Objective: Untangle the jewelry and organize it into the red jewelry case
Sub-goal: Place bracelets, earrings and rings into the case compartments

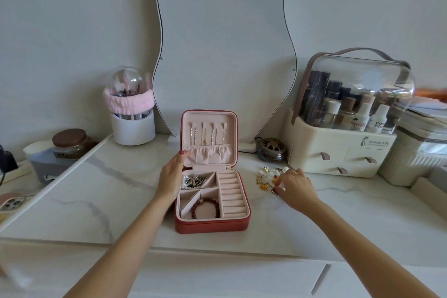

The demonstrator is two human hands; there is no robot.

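Observation:
The red jewelry case (211,226) stands open at the middle of the marble top, its lid upright with several chains hung inside. A brown bead bracelet (206,207) lies in its front compartment. A pile of pearl and metal pieces (194,181) fills the back left compartment. My left hand (172,176) rests against the case's left side, thumb on the lid's edge. To the right of the case lies a small heap of gold and amber jewelry (268,178). My right hand (295,187) pinches a small ring-like piece at the heap's near edge.
A cream cosmetics organizer (338,150) with a clear dome stands at the back right, beside a small round metal pot (271,149). A wavy mirror (225,55) leans behind the case. A brush holder (133,126) and a jar (70,143) stand at the left. A phone (11,203) lies far left.

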